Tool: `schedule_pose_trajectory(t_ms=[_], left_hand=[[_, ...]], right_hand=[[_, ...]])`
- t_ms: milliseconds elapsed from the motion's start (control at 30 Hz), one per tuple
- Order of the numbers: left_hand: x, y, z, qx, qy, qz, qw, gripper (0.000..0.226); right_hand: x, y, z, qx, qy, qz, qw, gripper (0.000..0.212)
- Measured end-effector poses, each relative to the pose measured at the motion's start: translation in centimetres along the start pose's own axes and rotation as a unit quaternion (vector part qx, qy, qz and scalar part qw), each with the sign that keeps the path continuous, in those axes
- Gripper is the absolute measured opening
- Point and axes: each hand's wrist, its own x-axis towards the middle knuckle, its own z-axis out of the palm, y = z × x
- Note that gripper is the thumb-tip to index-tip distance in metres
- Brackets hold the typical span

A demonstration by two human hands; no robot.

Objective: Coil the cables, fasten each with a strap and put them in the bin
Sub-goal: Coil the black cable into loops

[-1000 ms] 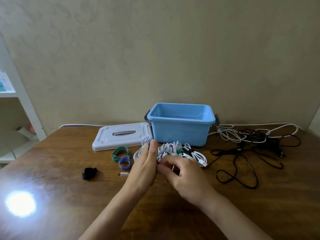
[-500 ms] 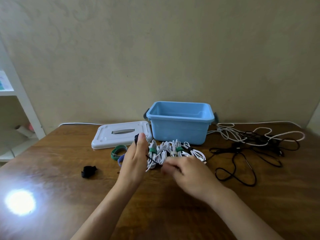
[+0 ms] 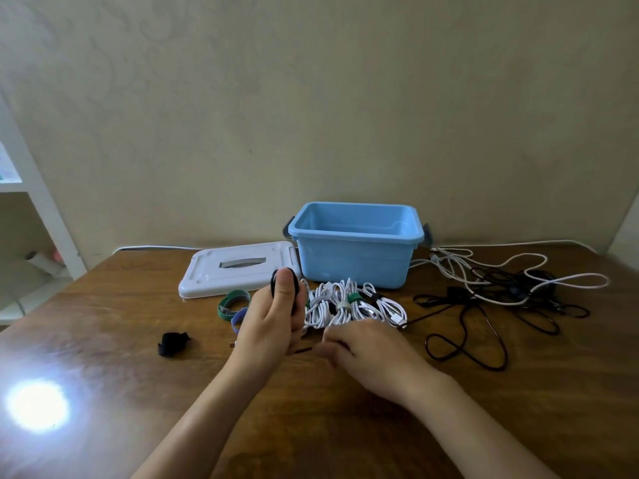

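Wooden table; left hand perhaps round black strap.

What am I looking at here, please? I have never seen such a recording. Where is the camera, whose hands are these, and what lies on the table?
There is no machine: a person wears a camera on the head, so it looks forward and down at that person's own two hands. The left hand is raised and grips a black cable that loops over its thumb. The right hand pinches something thin and dark near the table; it looks like the same cable. On the wooden table stand an open blue bin and its white lid. In front lie white coiled cables with straps, loose straps, and tangled cables to the right.
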Motion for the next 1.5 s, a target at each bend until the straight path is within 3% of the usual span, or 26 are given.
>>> schedule_pose_trajectory(t_ms=[133,267,367,467,567,767,1033,1300,1500], left_hand=[[0.9,-1.2,-1.5,0.277,0.019,0.072,0.958,0.062],[0.8,-1.3,-1.5,0.336,0.014,0.072,0.939,0.065],[0.5,-1.5,-0.8,0.363,-0.007,0.081,0.928,0.075],[0.6,-1.8,-0.8,0.357,-0.009,0.065,0.932,0.084],[0.6,-1.9,-1.0,0.359,-0.009,0.061,0.931,0.076],[0.6,-1.9,-0.9,0.398,0.0,0.092,0.913,0.076],[0.3,-1.1,-0.6,0.392,-0.022,0.071,0.917,0.055],[0.7,-0.9,-1.5,0.356,0.028,0.043,0.933,0.06],[0.6,-1.3,-0.6,0.292,0.005,0.027,0.956,0.049]], right_hand=[[0.0,2.4,-2.4,-0.031,0.068,0.024,0.997,0.034],[-0.5,4.1,-3.5,-0.046,0.212,0.028,0.976,0.038],[-0.4,3.8,-2.8,0.03,0.254,0.008,0.967,0.04],[-0.1,3.3,-2.1,0.082,0.26,-0.007,0.962,0.025],[0.1,3.0,-1.8,0.103,0.257,-0.019,0.961,0.014],[-0.2,2.8,-1.5,0.065,0.316,-0.017,0.946,0.02],[-0.3,3.0,-1.7,0.029,0.3,0.006,0.953,0.024],[-0.5,4.4,-3.1,-0.012,0.265,0.034,0.964,0.025],[-0.5,1.9,-2.2,0.12,0.258,-0.016,0.958,0.023]])
